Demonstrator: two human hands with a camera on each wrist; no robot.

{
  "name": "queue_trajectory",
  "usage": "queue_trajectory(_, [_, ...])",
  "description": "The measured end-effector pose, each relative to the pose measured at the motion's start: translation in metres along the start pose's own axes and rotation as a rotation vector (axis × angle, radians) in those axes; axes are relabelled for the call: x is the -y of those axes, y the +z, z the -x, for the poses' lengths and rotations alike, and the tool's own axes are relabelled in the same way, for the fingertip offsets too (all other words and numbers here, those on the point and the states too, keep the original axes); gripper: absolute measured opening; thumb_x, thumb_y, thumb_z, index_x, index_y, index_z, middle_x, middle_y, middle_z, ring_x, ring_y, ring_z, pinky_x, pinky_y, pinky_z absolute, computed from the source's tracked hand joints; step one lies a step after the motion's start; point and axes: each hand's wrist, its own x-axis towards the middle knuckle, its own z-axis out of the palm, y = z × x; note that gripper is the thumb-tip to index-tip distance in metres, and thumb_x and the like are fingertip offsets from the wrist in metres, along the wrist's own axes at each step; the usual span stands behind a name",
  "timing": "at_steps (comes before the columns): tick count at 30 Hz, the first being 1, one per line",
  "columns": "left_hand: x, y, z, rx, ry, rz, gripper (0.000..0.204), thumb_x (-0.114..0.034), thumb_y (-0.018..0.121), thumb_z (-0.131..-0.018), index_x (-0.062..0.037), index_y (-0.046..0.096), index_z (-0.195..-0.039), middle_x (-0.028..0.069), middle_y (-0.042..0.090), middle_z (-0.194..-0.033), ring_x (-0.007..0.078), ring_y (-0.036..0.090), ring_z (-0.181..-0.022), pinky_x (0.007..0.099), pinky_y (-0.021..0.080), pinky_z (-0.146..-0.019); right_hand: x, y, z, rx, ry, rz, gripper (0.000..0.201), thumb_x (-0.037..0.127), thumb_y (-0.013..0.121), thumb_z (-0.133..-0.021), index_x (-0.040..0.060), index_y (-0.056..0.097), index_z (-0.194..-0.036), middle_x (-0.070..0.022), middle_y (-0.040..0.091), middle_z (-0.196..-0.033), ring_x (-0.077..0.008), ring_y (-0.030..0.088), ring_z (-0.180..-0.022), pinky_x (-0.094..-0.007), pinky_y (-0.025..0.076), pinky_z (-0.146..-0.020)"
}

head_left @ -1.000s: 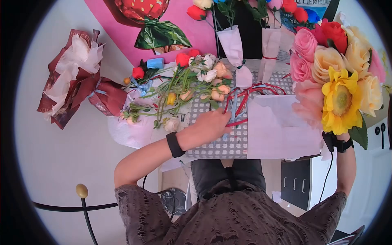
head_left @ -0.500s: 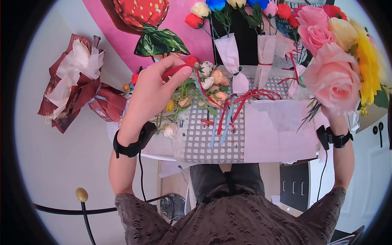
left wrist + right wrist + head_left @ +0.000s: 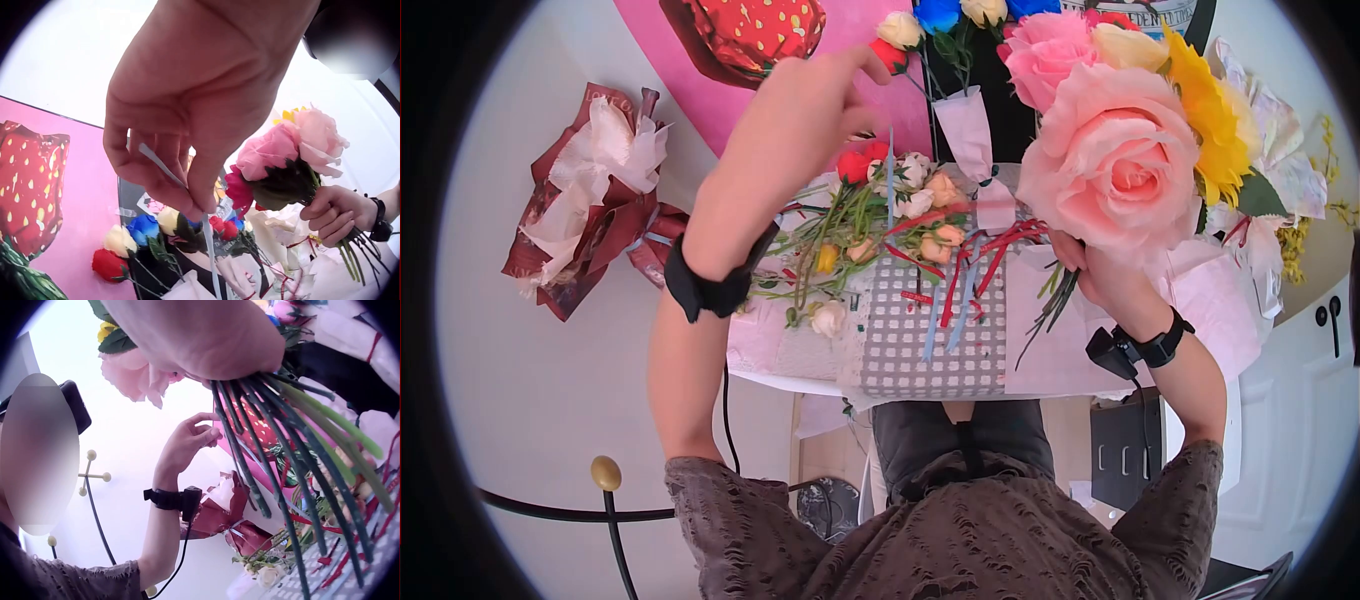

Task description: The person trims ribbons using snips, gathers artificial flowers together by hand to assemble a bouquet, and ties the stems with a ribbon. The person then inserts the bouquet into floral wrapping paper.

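Note:
My left hand [image 3: 800, 135] is raised above the far left of the table. In the left wrist view its thumb and fingertips pinch a thin pale blue ribbon [image 3: 209, 247], which hangs down below them. With my right hand [image 3: 1112, 280] I grip a bouquet [image 3: 1105, 165] by its stems [image 3: 275, 450], which fan out beneath the fist. Large pink roses, a cream rose and a yellow sunflower [image 3: 1212, 125] make up its head, tilted toward the viewer. Red and blue ribbons [image 3: 990, 255] lie in a loose pile on the table between the hands.
Cut flowers with long green stems [image 3: 840, 225] lie across the table's left part. Paper-wrapped roses [image 3: 968, 130] stand at the back, before a pink board [image 3: 880, 90]. A maroon-wrapped bouquet [image 3: 590, 200] is at the left; pale pink paper [image 3: 1040, 340] lies in front at the right.
My left hand has risen from the ribbon pile on the table, bringing a ribbon up with it. My right hand has carried the bouquet left toward the middle, its stems now in sight.

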Motion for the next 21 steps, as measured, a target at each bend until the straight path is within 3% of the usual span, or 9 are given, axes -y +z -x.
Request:
queue_trajectory(3, [0.016,-0.011,-0.009,-0.136,0.023,-0.175,0.02,-0.013,0.067,-0.082,-0.0016,0.063,-0.098,0.0099,0.068,-0.077,0.0172,0.066,-0.068,0.0292,0.05,-0.062,-0.002,-0.004,-0.001,0.01,0.01,0.015,0.016,0.021,0.045,-0.095,0.0123,0.046,-0.082,0.0034,0.036,-0.054,-0.0078,0.031,-0.045,-0.022,0.026,-0.046])
queue_trajectory(7, [0.01,-0.037,-0.013,-0.201,-0.087,0.06,0.019,-0.017,0.063,-0.087,-0.0023,0.065,-0.099,0.0042,0.068,-0.076,0.0121,0.064,-0.07,0.0263,0.049,-0.064,0.002,-0.001,-0.001,-0.06,0.003,0.012,0.02,0.018,0.042,-0.095,0.0123,0.043,-0.076,0.0034,0.033,-0.054,-0.0081,0.03,-0.043,-0.0226,0.025,-0.044])
queue_trajectory(10, [0.013,-0.035,-0.001,-0.336,0.038,-0.119,0.018,-0.017,0.065,-0.086,-0.0042,0.065,-0.099,0.0061,0.068,-0.076,0.012,0.064,-0.07,0.0272,0.049,-0.064,0.004,-0.003,-0.002,-0.062,0.02,-0.017,0.021,0.016,0.041,-0.095,0.012,0.041,-0.075,0.0037,0.031,-0.054,-0.0079,0.028,-0.042,-0.0225,0.025,-0.044])
queue_trajectory(12, [0.021,-0.018,0.015,-0.178,-0.053,-0.101,0.012,-0.012,0.064,-0.08,-0.0079,0.065,-0.092,0.013,0.067,-0.075,0.0269,0.065,-0.07,0.036,0.051,-0.062,0.002,-0.01,-0.001,-0.052,0.027,-0.017,0.021,0.016,0.04,-0.095,0.0116,0.041,-0.075,0.0038,0.03,-0.055,-0.0079,0.028,-0.042,-0.0224,0.025,-0.044])
queue_trajectory(14, [0.051,0.015,0.038,-0.054,0.045,-0.248,0.012,-0.009,0.061,-0.08,-0.0096,0.065,-0.091,0.0124,0.065,-0.072,0.0299,0.064,-0.067,0.0376,0.051,-0.062,0.002,-0.016,0.002,-0.045,0.032,-0.014,0.021,0.015,0.04,-0.095,0.0113,0.04,-0.074,0.0038,0.029,-0.055,-0.0079,0.028,-0.042,-0.0222,0.025,-0.044])
queue_trajectory(15, [0.048,0.031,0.05,0.065,-0.134,-0.452,0.017,-0.004,0.061,-0.077,-0.0099,0.065,-0.093,0.0111,0.064,-0.089,0.03,0.063,-0.082,0.0397,0.05,-0.069,0.003,-0.017,0.003,-0.039,0.043,-0.035,0.02,0.014,0.045,-0.092,0.011,0.04,-0.073,0.0026,0.032,-0.055,-0.0092,0.03,-0.042,-0.0232,0.026,-0.044])
queue_trajectory(16, [0.038,0.054,0.066,-0.094,-0.087,-0.663,0.023,-0.001,0.06,-0.072,-0.0126,0.065,-0.092,0.0093,0.06,-0.097,0.0306,0.06,-0.089,0.043,0.048,-0.073,0.004,-0.018,0.004,-0.034,0.053,-0.057,0.02,0.014,0.049,-0.09,0.0107,0.04,-0.072,0.0013,0.035,-0.056,-0.0105,0.031,-0.043,-0.0242,0.026,-0.044])
queue_trajectory(17, [0.023,0.069,0.07,-0.073,-0.085,-0.674,0.026,-0.001,0.059,-0.071,-0.0128,0.065,-0.093,0.0076,0.059,-0.099,0.0314,0.058,-0.091,0.0446,0.047,-0.075,0.004,-0.016,0.004,-0.034,0.054,-0.061,0.02,0.014,0.049,-0.09,0.0107,0.04,-0.072,0.0013,0.035,-0.056,-0.0105,0.031,-0.043,-0.0242,0.026,-0.044])
queue_trajectory(21, [-0.002,0.141,0.099,0.4,0.01,-0.009,0.018,-0.01,0.067,-0.073,-0.0067,0.061,-0.09,0.0108,0.057,-0.09,0.0309,0.059,-0.09,0.0401,0.048,-0.077,0.001,-0.015,0.007,-0.054,0.095,-0.052,0.022,0.011,0.037,-0.093,0.0111,0.037,-0.072,0.0032,0.029,-0.055,-0.0081,0.027,-0.042,-0.022,0.025,-0.044])
